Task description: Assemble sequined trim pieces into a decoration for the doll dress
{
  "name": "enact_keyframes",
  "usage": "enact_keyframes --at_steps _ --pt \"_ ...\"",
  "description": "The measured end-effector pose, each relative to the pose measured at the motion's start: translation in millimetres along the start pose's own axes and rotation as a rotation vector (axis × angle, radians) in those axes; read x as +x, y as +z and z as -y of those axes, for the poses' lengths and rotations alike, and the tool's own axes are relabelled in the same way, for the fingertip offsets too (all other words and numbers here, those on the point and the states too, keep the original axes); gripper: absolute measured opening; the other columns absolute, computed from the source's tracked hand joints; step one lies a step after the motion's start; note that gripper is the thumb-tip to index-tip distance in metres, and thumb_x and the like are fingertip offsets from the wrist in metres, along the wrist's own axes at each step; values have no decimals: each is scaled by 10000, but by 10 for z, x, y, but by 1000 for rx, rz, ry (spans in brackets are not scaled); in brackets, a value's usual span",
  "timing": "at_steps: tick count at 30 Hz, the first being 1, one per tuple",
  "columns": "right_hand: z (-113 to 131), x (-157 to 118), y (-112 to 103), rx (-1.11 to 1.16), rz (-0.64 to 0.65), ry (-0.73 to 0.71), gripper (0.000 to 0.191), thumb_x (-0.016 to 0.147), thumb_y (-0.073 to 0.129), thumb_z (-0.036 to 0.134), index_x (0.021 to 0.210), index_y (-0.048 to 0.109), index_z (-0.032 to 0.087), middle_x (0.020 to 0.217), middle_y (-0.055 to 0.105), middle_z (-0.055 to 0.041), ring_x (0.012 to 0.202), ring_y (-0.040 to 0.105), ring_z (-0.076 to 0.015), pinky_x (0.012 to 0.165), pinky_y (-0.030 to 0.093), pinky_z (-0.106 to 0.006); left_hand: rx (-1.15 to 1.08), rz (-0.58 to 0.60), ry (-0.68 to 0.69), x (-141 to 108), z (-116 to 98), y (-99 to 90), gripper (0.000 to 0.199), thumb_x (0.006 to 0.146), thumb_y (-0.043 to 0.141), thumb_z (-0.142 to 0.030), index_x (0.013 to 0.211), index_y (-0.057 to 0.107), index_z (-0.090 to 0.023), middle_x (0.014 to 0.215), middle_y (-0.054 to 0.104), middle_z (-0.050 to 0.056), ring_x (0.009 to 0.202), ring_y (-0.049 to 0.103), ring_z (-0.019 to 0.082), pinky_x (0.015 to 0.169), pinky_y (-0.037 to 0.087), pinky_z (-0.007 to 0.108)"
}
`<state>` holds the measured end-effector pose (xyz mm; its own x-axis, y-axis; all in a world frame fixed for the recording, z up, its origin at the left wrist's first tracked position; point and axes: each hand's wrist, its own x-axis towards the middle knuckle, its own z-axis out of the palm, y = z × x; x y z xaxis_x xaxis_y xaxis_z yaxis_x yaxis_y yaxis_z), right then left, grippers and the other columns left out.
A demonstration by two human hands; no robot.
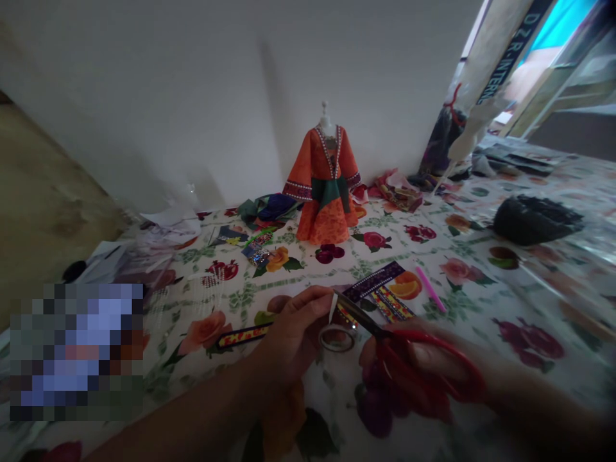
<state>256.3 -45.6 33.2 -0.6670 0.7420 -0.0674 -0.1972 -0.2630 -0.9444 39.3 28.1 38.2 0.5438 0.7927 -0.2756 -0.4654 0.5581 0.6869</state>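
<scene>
Head view: gripping red-handled metal scissors [387,346] in right hand [430,354], pinching with left hand [299,328] narrow white tape-like strip [333,308], probably light, limp, best held near end.

Plain pale wall [192,90] (dimly lit)

Your scissors [389,351] have red handles and dark grey blades, and the small strip at their tips [333,309] is white. Below you, the tablecloth [289,282] is white, patterned with green mosaic-like lines, red and orange fruit, and pink and yellow roses. You face an orange dress [327,221] with a dark green waist panel, dark red cuff bands and white-dotted edging. Nearer you, one trim [368,283] is dark purple with pale dots, another [392,305] mixes yellow and red, and the slim stick [430,289] is bright pink.
</scene>
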Motion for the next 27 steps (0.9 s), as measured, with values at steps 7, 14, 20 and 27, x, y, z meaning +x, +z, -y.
enact_keyframes --at_steps 7,14,20,27 --pt "-17 1 2 18 -43 12 545 943 526 613 1103 660 110 662 591 -37 542 545 -114 462 400 -199 14 5 0 2 16 -15 165 736 831 -216 802 694 -150 649 709 27 535 649 138 509 530 220" --pt "34 2 35 -1 -66 57 570 918 565 616 1149 646 101 655 567 -17 498 526 -107 461 413 -213 27 -3 10 8 18 -9 140 753 813 -214 800 697 -150 642 702 20 526 647 132 503 516 211" --pt "13 2 28 -5 -71 55 534 934 575 579 1174 645 108 646 590 -18 497 530 -98 457 406 -196 12 -23 -2 11 15 -1 187 721 839 -225 824 698 -157 660 703 11 547 651 131 501 502 199" --pt "-70 -4 -14 29 -65 22 506 944 569 566 1179 632 122 682 611 -31 527 548 -109 465 411 -202 22 -46 -3 -10 1 35 160 738 825 -215 787 686 -152 640 689 -1 528 638 119 498 491 200"
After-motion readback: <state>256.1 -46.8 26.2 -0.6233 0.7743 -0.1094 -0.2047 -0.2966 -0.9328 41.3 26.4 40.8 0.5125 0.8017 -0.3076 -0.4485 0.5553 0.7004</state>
